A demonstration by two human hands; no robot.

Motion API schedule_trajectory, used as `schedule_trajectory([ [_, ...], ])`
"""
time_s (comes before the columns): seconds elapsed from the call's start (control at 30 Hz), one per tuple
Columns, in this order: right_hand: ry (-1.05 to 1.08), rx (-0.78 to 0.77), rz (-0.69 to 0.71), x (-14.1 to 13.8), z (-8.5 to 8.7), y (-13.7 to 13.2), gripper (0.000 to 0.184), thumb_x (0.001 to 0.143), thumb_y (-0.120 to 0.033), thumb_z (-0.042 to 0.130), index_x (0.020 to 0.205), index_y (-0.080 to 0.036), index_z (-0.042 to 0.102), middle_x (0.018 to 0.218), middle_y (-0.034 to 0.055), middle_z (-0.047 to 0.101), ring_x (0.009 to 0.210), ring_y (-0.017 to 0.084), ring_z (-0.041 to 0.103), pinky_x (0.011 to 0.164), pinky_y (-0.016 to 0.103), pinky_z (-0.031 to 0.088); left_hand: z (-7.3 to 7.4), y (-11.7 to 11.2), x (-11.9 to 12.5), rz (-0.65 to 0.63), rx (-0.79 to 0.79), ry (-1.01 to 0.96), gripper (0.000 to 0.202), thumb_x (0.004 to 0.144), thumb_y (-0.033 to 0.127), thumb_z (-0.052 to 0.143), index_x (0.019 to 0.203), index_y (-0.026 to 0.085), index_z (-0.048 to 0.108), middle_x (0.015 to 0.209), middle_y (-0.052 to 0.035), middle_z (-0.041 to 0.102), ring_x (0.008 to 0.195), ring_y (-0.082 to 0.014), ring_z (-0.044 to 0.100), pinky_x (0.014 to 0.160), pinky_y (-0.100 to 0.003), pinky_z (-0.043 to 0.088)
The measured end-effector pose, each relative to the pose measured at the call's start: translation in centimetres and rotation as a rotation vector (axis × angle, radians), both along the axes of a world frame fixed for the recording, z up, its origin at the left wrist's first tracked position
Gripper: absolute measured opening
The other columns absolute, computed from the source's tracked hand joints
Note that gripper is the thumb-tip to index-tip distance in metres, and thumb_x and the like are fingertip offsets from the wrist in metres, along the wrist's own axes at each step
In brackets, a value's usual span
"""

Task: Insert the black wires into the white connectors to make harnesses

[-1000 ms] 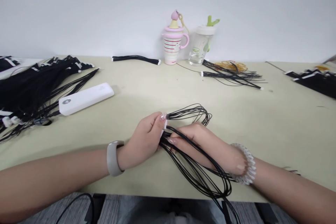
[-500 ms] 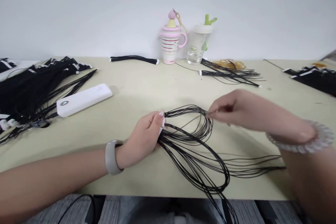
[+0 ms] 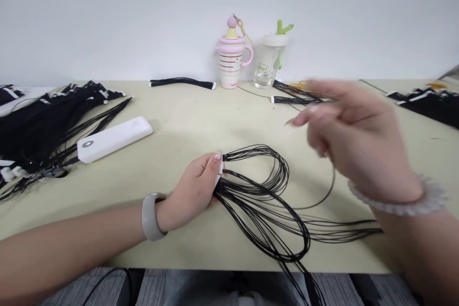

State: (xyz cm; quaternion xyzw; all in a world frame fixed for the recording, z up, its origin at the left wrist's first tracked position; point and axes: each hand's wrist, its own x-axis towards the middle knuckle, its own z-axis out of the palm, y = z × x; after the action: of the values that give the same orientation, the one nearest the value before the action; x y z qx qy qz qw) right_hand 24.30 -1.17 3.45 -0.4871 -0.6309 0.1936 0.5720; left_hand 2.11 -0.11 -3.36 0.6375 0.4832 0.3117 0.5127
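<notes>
My left hand (image 3: 195,186) rests on the table, pinched shut on the white connector end of a bundle of thin black wires (image 3: 265,191) that loops out to the right and trails over the table's front edge. My right hand (image 3: 355,138) is raised above the table to the right, blurred by motion, fingers curled around a single black wire (image 3: 322,196) that arcs down from it to the bundle. A grey band sits on my left wrist and a clear coiled band on my right wrist.
A white power bank (image 3: 113,137) lies left of centre beside a large pile of black wire bundles (image 3: 43,119). At the back stand a pink cup (image 3: 231,57) and a clear bottle (image 3: 268,60), with more wire bundles (image 3: 297,95) nearby and at the far right (image 3: 430,103).
My right hand left the bundle beside the left hand, pinched one wire and lifted it up and to the right, pulling it out of the loop. The left hand stayed put.
</notes>
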Motion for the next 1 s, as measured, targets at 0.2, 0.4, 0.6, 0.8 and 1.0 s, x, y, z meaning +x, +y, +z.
schedule_trajectory([
  [0.2, -0.697, 0.018, 0.225, -3.6, -3.0, -1.4, 0.014, 0.081, -0.019, 0.052, 0.074, -0.016, 0.064, 0.065, -0.0016, 0.061, 0.058, 0.006, 0.053, 0.057, 0.019, 0.039, 0.1, 0.0, -0.1, -0.023, 0.037, 0.024, 0.043, 0.086, 0.052, 0.029, 0.064, 0.016, 0.038, 0.046, 0.0038, 0.038, 0.042, -0.0070, 0.036, 0.040, -0.019, 0.029],
  [0.4, -0.875, 0.091, 0.169, -4.6, -4.5, -1.6, 0.024, 0.085, -0.025, 0.046, 0.075, -0.016, 0.065, 0.064, 0.0014, 0.059, 0.060, 0.008, 0.052, 0.058, 0.021, 0.037, 0.5, 0.0, -0.1, -0.064, 0.156, 0.073, 0.041, 0.087, 0.047, 0.030, 0.062, 0.015, 0.038, 0.050, 0.0027, 0.040, 0.050, -0.0072, 0.036, 0.047, -0.019, 0.032],
  [0.6, -0.921, 0.101, 0.135, -4.8, -4.8, -1.5, 0.028, 0.086, -0.024, 0.043, 0.067, -0.015, 0.061, 0.061, 0.0007, 0.056, 0.059, 0.008, 0.050, 0.058, 0.022, 0.034, 0.4, -0.1, -0.1, -0.113, 0.138, 0.049, 0.041, 0.088, 0.045, 0.029, 0.063, 0.016, 0.041, 0.046, 0.0034, 0.041, 0.047, -0.0080, 0.038, 0.048, -0.020, 0.032],
  [0.8, -1.023, 0.125, 0.134, -4.7, -4.9, -1.3, 0.029, 0.087, -0.023, 0.041, 0.066, -0.015, 0.059, 0.059, 0.0000, 0.054, 0.058, 0.009, 0.047, 0.056, 0.023, 0.031, 0.4, -0.1, -0.1, -0.104, 0.148, 0.054, 0.039, 0.088, 0.045, 0.029, 0.063, 0.016, 0.040, 0.047, 0.0040, 0.040, 0.047, -0.0075, 0.036, 0.049, -0.020, 0.032],
  [1.0, -1.101, 0.291, 0.072, -4.7, -4.8, -1.3, 0.026, 0.082, -0.016, 0.045, 0.057, -0.015, 0.049, 0.055, -0.0008, 0.046, 0.052, 0.009, 0.038, 0.051, 0.026, 0.024, 0.3, 0.0, 0.0, -0.113, 0.175, 0.095, 0.039, 0.088, 0.044, 0.029, 0.063, 0.015, 0.039, 0.052, 0.0029, 0.040, 0.051, -0.0076, 0.036, 0.050, -0.019, 0.032],
])
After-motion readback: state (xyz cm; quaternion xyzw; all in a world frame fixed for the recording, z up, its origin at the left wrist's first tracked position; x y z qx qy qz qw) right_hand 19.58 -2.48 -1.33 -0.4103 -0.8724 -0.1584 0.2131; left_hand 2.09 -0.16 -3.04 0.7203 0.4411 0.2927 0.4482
